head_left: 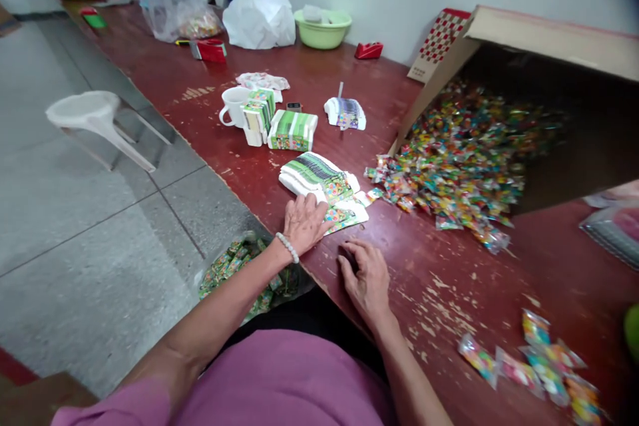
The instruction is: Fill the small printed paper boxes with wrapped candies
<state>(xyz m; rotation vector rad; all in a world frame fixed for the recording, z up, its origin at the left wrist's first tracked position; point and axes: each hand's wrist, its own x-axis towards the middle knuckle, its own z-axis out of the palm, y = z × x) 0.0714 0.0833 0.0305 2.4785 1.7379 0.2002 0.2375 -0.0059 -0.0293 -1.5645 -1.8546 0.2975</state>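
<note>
My left hand point(303, 225), with a beaded bracelet on its wrist, is closed on a flat green-and-white printed carton point(347, 215) near the table's front edge. Its fingertips are partly hidden. Just behind it lies a fanned stack of flat green cartons point(317, 173), touching the hand. My right hand point(367, 276) rests on the red tabletop with its fingers loosely curved and the thumb apart; nothing shows in it. Small wrapped candies point(464, 146) spill from a tipped cardboard box point(549, 30) on the right, and a few reach the cartons.
Bundled green cartons point(292, 130) stand beside a white mug point(233, 106). Farther back are a purple carton stack point(345, 113), a tape dispenser point(368, 50) and a green basin point(323, 30). Loose candies point(542, 363) lie front right. A bag of green packets point(234, 266) sits below the edge.
</note>
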